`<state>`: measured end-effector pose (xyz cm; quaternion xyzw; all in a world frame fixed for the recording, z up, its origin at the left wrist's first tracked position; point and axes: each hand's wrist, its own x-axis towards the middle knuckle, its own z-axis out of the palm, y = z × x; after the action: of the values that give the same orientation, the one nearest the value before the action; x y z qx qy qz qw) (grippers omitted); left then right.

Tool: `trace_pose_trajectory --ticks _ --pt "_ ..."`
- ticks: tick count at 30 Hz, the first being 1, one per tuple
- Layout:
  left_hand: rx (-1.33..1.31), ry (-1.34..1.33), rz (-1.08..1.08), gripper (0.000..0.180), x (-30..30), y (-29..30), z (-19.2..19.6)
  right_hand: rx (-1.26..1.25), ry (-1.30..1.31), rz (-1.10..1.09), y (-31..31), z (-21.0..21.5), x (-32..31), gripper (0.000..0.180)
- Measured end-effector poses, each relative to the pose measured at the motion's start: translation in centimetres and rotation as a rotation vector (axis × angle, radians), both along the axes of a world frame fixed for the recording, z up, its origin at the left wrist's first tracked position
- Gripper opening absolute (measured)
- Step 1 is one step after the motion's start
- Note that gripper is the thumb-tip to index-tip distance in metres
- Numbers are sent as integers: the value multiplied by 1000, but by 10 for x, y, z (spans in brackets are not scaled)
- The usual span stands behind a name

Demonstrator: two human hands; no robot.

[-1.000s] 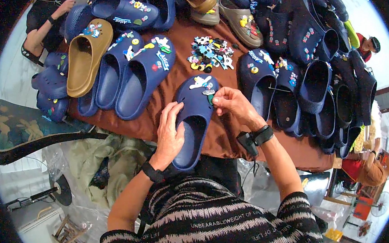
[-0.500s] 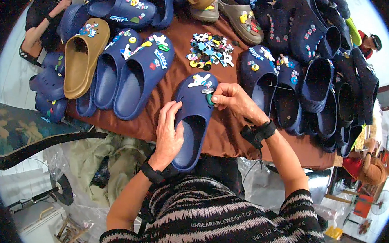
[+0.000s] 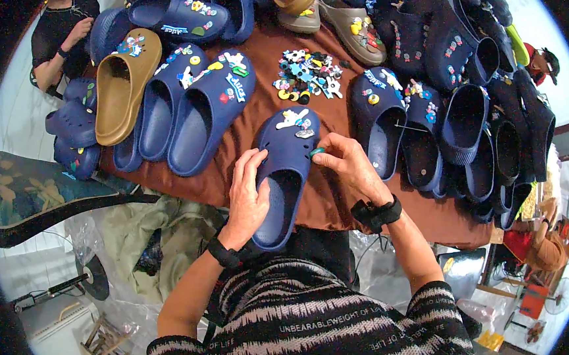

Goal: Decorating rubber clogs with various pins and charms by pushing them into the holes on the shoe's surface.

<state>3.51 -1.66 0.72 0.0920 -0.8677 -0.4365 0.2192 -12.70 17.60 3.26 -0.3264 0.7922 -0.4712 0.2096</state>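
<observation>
In front of me on the brown cloth lies a navy blue clog [image 3: 279,197], toe pointing away. A white figure charm and a greyish charm sit on its toe, and several small holes show in its upper. My left hand [image 3: 246,193] grips the clog's left side. Between the thumb and fingers of my right hand [image 3: 349,163] is a small green shoe charm [image 3: 316,152], held at the clog's right side near a hole. Beyond the toe lies a loose pile of colourful charms [image 3: 307,75].
Decorated navy clogs [image 3: 211,113] and a tan clog [image 3: 126,86] stand at the left. More navy clogs [image 3: 465,122] crowd the right side, and a grey-brown clog [image 3: 353,31] lies at the back. Another person [image 3: 60,41] is at the far left, others at the right.
My right hand has moved slightly down and right with the green charm, off the clog's upper to its side edge. My left hand stays on the clog.
</observation>
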Motion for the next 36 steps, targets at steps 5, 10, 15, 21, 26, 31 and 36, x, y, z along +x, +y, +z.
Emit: trace_pose_trajectory --ticks 5,10,15,21,26,31,36 --pt "-1 -2 3 58 -1 -1 -3 -283 -601 -183 -4 -3 4 18" --pt "-11 -7 9 59 0 -1 -3 -358 -782 -212 -15 -8 9 19" --pt "-21 -12 11 59 -1 0 -3 -179 -759 -108 -14 -5 -2 23" --pt "-11 -14 9 59 0 0 -3 -79 -760 87 -12 2 -24 25" --pt "-12 -11 11 58 0 -1 -4 89 -732 268 -18 12 -47 30" --pt "-12 -8 14 56 -2 0 -3 224 -877 245 -19 -5 -66 39" --pt "-14 -31 17 54 -2 0 -2 298 -940 192 -26 4 -64 43"
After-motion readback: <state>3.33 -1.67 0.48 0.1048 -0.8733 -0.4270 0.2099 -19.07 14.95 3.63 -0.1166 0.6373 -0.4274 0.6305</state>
